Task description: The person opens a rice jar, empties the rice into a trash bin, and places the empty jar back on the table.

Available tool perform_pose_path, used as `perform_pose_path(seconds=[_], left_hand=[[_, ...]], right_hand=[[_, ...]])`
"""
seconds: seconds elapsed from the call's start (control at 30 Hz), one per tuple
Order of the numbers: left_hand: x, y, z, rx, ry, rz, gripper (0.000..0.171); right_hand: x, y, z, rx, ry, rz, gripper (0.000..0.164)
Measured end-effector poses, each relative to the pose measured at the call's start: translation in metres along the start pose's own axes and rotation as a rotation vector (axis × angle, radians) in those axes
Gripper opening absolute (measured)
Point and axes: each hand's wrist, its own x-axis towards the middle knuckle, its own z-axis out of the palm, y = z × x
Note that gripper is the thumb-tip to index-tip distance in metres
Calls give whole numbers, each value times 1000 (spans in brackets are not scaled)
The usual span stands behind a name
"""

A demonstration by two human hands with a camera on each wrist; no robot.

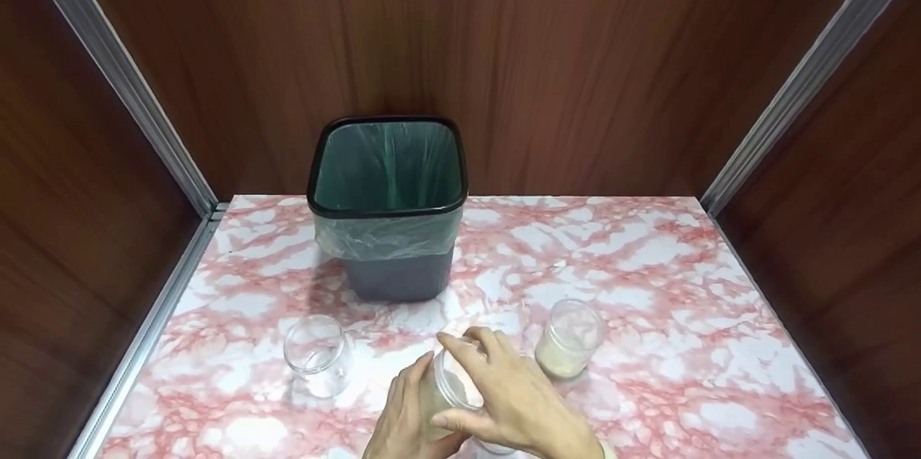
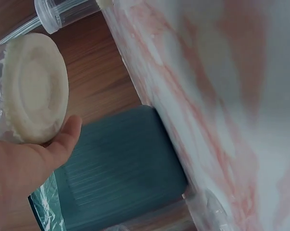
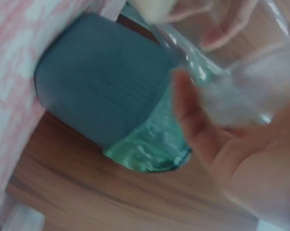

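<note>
Both hands are on a clear jar (image 1: 426,401) with pale contents. My left hand (image 1: 404,412) grips the jar's side; in the left wrist view the pale layer (image 2: 36,89) shows through its base, with fingers beside it. Over the mouth end (image 1: 452,383) lies my right hand (image 1: 514,391), thumb and fingers spread around the rim. The right wrist view is blurred, and I cannot tell whether a separate lid is under that hand. To the right stands a second clear jar (image 1: 565,355) with pale contents. A clear jar (image 1: 321,365) with no visible filling stands to the left.
A dark bin (image 1: 399,275) with a translucent liner (image 1: 388,236) stands behind the hands. Part of another clear round object (image 1: 496,447) shows below the right hand. The marbled pink-and-white tabletop (image 1: 647,301) is bounded by brown wood panels (image 1: 575,70) on three sides.
</note>
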Motion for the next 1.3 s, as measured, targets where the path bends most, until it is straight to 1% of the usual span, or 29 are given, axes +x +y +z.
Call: perform_pose_path(seconds=[0.07,0.13,0.2,0.3,0.37,0.43,0.53,0.6,0.67,0.7,0.73,0.8,0.87,0.93,1.0,1.1,1.17,1.2,1.3], left_hand=[[-2,-1,0,26,18,24,97],[-3,-2,0,45,33,38,97],[-4,-3,-1,58,36,46,98],[-6,-4,-3,55,24,42,100],[-6,-4,-5,45,11,41,102],[-6,-5,-7,29,-6,54,100],[-4,-7,-11,-17,-41,98,97],[-3,-8,-14,-65,-65,126,95],[-4,-10,-17,-96,-78,151,96],[-5,-12,-18,-111,-86,158,96],[-6,-15,-19,-133,-83,184,95],[-7,-18,-20,-142,-62,206,95],[-8,-19,-20,-105,-27,199,95],[-7,-15,-18,-33,23,189,95],[-6,-9,-15,93,68,151,95],[-3,-1,-10,257,139,156,92],[-2,2,-8,333,185,165,88],[-2,4,-7,355,202,167,86],[-1,6,-4,381,243,176,82]], right_hand=[[0,-1,-3,-68,-34,25,78],[0,-2,-5,-106,-74,53,74],[-1,-2,-6,-116,-107,72,71],[-2,-3,-7,-88,-133,68,70],[-2,-3,-6,-77,-124,48,69],[-3,-3,-6,-70,-105,23,68],[-4,-3,-7,-56,-62,-44,66],[-5,-3,-10,-27,-55,-94,65],[-6,-3,-13,3,-74,-159,66],[-6,-4,-15,19,-97,-183,67],[-6,-5,-17,42,-130,-194,70],[-7,-6,-18,58,-158,-222,74],[-8,-7,-18,47,-153,-218,79],[-8,-8,-17,17,-109,-185,82],[-7,-7,-17,-42,-38,-151,81],[-5,-5,-16,-106,27,-95,77],[-4,-4,-15,-123,29,-60,73],[-4,-3,-15,-122,19,-43,72],[-5,-3,-15,-101,-18,-5,69]])
